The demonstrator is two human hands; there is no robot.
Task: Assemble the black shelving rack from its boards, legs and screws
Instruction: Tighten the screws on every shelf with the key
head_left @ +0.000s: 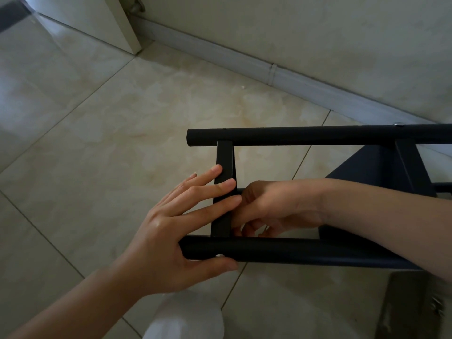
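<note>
The black rack lies on its side on the floor. Two round legs run left to right, a far one [305, 136] and a near one [293, 250]. A flat black board edge [223, 157] joins them at the left end, and a second board [411, 165] crosses at the right. My left hand [176, 231] lies over the left board with straight fingers, its thumb under the near leg beside a pale screw head [219, 255]. My right hand [269, 206] reaches between the legs behind that board with fingers curled; what they hold is hidden.
Pale floor tiles [122, 123] spread to the left and ahead. A wall with a grey skirting board [269, 69] runs across the back. A white door [102, 18] stands at the top left. My white-clad knee [188, 316] is at the bottom.
</note>
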